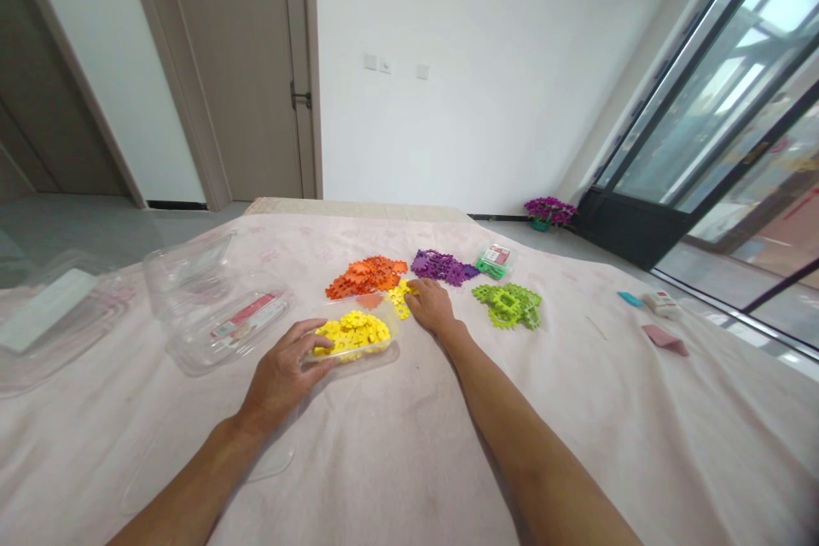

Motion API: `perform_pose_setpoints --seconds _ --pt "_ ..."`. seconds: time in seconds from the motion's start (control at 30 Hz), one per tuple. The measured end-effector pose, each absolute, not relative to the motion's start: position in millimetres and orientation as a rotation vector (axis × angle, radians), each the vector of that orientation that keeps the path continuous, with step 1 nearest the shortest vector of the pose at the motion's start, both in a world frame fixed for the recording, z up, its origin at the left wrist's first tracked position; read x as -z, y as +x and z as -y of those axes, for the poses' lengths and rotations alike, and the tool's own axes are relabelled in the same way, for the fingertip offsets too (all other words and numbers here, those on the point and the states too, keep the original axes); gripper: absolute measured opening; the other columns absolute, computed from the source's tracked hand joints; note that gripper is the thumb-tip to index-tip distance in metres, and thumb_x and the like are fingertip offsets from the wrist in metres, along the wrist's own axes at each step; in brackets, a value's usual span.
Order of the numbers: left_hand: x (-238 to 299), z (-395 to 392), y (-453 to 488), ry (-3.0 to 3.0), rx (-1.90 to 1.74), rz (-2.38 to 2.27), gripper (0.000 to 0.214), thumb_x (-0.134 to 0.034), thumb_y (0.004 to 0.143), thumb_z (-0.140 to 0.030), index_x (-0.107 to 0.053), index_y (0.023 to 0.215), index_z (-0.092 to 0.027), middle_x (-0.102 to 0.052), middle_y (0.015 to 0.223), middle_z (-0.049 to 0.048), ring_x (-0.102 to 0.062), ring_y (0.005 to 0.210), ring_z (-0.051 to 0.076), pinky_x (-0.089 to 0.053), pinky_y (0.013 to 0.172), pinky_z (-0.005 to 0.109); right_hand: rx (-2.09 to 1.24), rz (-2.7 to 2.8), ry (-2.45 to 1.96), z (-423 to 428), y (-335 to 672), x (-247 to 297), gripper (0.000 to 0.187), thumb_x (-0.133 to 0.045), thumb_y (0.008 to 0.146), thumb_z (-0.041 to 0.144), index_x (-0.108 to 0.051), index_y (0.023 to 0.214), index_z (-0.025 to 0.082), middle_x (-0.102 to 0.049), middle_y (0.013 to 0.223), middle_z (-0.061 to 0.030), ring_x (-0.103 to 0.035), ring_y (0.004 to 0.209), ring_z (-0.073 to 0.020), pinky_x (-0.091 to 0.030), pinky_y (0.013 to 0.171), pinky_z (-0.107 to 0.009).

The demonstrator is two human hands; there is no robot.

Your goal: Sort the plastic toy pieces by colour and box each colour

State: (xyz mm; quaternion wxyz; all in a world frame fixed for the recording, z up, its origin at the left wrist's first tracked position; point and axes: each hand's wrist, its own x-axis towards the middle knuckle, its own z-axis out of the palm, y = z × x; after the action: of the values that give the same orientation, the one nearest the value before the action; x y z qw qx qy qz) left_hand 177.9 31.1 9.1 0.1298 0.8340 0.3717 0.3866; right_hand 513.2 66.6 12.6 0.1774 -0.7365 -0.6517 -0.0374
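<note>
My left hand (pixel 285 367) grips the near left rim of a small clear tray (pixel 377 356) filled with yellow plastic pieces (pixel 353 331). My right hand (pixel 430 307) lies palm down on a few loose yellow pieces (pixel 400 297) just behind the tray, its fingers curled over them. Behind these lie an orange pile (pixel 366 275), a purple pile (pixel 441 266) and, to the right, a green pile (pixel 509 304).
A large clear plastic box with a red label (pixel 217 307) stands open at the left, with a clear lid (pixel 51 316) further left. A small packet (pixel 492 260) lies by the purple pile. Small items (pixel 659 316) lie at the right on the pink cloth. A glass door is at the right.
</note>
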Motion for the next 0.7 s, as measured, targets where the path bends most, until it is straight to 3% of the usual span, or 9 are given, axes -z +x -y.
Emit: perform_pose_setpoints --seconds 0.17,0.27,0.4,0.7 --pt "-9.5 -30.8 178.1 2.440 -1.136 -1.076 0.022 -0.064 0.088 -0.045 -0.072 0.093 -0.025 -0.065 0.128 0.0078 -0.066 0.114 0.024 -0.058 0.096 0.040 0.148 1.799 -2.052 -61.8 515.0 -13.3 0.030 -0.051 0.097 0.036 -0.067 0.117 0.021 -0.064 0.127 -0.0089 -0.054 0.117 -0.0218 -0.038 0.099 -0.029" --pt "-8.7 -31.1 177.7 2.431 -1.141 -1.079 0.021 -0.065 0.088 -0.044 -0.072 0.093 -0.025 -0.065 0.128 0.0074 -0.066 0.114 0.024 -0.058 0.096 0.040 0.246 1.647 -2.174 -61.1 512.5 -12.9 0.040 -0.049 0.099 0.046 -0.064 0.125 0.019 -0.060 0.134 -0.0122 -0.050 0.122 -0.0263 -0.036 0.101 -0.034" --pt "-7.4 -31.5 177.4 2.415 -1.130 -1.086 0.017 -0.066 0.087 -0.041 -0.072 0.094 -0.026 -0.064 0.130 0.0057 -0.066 0.114 0.024 -0.057 0.096 0.040 0.262 1.566 -2.348 -61.4 509.0 -11.7 0.046 -0.047 0.099 0.052 -0.066 0.122 0.017 -0.064 0.125 -0.0167 -0.049 0.120 -0.0314 -0.035 0.099 -0.041" --pt "-8.9 -30.7 178.0 2.410 -1.124 -1.078 0.015 -0.067 0.087 -0.039 -0.072 0.094 -0.026 -0.064 0.130 0.0056 -0.066 0.114 0.023 -0.056 0.097 0.039 0.121 1.590 -2.297 -63.2 518.3 -14.0 0.039 -0.057 0.094 0.047 -0.068 0.124 0.024 -0.064 0.120 -0.0109 -0.052 0.117 -0.0260 -0.039 0.095 -0.033"
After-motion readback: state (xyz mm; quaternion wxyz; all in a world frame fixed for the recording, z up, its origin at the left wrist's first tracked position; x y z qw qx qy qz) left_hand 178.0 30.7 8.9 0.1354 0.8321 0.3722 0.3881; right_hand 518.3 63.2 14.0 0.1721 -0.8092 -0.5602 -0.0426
